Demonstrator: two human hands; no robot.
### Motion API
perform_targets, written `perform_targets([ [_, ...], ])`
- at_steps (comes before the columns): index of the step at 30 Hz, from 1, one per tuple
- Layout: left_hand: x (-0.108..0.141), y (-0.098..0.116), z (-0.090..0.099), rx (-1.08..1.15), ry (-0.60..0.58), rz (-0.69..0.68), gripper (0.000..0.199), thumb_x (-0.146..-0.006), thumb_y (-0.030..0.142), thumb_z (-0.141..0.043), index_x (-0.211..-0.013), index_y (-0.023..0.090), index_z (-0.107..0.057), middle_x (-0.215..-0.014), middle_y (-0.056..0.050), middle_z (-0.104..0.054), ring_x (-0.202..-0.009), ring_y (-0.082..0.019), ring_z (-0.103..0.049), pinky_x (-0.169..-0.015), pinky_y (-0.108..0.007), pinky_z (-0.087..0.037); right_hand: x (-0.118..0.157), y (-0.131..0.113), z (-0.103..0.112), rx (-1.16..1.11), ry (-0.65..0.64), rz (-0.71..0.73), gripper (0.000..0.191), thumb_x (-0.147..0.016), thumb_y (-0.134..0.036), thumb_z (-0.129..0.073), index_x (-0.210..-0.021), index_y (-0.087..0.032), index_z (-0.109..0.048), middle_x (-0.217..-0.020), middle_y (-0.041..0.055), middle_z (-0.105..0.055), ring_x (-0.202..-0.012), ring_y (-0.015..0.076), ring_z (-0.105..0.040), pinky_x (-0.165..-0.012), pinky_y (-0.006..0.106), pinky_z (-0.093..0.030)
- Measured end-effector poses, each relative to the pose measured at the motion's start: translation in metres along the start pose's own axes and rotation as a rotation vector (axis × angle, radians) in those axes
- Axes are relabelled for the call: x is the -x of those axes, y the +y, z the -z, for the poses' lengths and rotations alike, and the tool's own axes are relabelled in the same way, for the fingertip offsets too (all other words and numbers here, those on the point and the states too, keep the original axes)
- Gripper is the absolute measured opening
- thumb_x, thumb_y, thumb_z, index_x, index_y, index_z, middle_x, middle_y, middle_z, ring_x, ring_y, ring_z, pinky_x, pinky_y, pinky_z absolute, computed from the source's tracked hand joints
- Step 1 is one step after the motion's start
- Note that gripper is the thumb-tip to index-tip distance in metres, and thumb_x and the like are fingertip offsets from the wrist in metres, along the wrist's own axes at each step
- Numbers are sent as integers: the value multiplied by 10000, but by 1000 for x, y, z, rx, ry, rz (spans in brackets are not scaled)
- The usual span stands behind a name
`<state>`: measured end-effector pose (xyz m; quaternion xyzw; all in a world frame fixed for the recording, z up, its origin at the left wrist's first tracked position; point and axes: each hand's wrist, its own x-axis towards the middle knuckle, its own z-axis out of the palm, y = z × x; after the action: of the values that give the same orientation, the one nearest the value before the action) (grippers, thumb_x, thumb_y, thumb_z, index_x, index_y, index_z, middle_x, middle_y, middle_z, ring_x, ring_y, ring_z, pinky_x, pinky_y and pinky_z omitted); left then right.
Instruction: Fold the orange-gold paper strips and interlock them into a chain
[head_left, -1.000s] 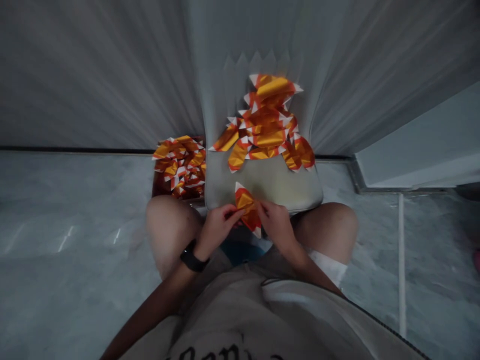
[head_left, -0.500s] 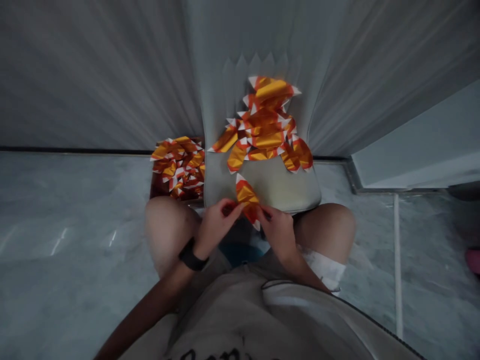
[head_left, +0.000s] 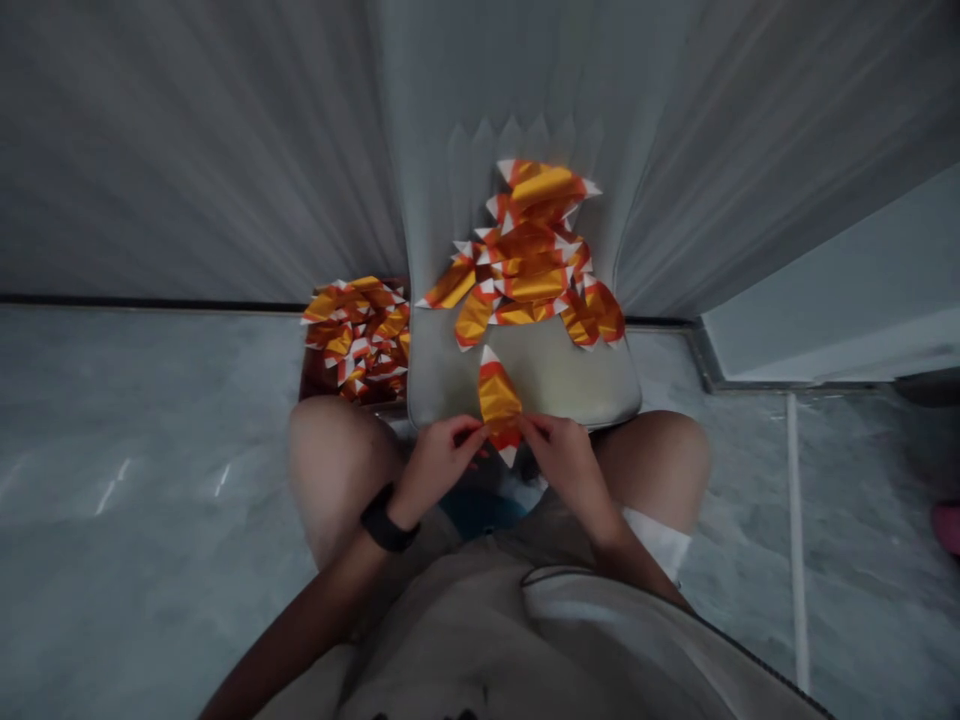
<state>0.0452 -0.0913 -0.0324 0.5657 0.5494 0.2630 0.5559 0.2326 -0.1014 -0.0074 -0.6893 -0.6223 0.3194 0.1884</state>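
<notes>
**L hand & R hand pinch folded foil piece above lap**

Both hands pressed in toward each other, fingers curled, not spread. L fingers & R fingers grip low end of piece from either side; exact finger contact partly hidden. Piece stands tilted slightly, pointed white tip up, second white tip below hands; orange, gold & white bands, shaped like candy corn. It sits just over near edge of pale padded cushion, which lies across both knees.

Progress, as far as seen: lots of matching pcs already folded. Overlapping heap of foil pcs lies on far part of cushion & rises against grey pleated drape. Second heap of foil pcs sits in dark red box just beside L knee. Piece in hands looks folded too, but can't tell if it's finished. Can't tell if flat sheets remain; none visible. Black wristwatch on L wrist. Grey marble floor below.
</notes>
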Motion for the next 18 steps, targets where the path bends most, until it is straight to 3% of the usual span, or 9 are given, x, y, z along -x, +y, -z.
perform_targets([
  [3,0,0,6,-35,-45,-13,369,-914,514,-569,-926,182,-728,-770,-40,-728,-636,-159,-672,-519,-227,-518,-1,4,3,-80,-40,17,341,-967,-342,-508,-873,-198,-803,-824,64,-787,-701,191,-680,-617,239,-396],
  [8,0,0,9,-84,-19,-6,371,-918,518,-556,-947,185,-718,-762,-32,-722,-589,-156,-657,-495,-233,-509,5,4,1,-136,-30,-3,321,-936,-380,-549,-899,-199,-811,-798,56,-784,-688,196,-680,-589,236,-399],
  [14,1,7,12,-98,-23,-31,375,-926,524,-540,-964,191,-710,-777,-37,-720,-615,-166,-663,-502,-235,-506,13,0,2,-112,-31,-16,388,-926,-426,-548,-749,-187,-797,-620,36,-711,-569,154,-608,-501,226,-324],
  [18,0,11,17,-171,-79,-57,345,-949,487,-511,-899,193,-684,-737,-25,-702,-565,-143,-626,-509,-229,-473,12,4,3,-145,-112,-43,393,-920,-407,-537,-695,-191,-776,-615,33,-708,-574,150,-609,-517,220,-356],
])
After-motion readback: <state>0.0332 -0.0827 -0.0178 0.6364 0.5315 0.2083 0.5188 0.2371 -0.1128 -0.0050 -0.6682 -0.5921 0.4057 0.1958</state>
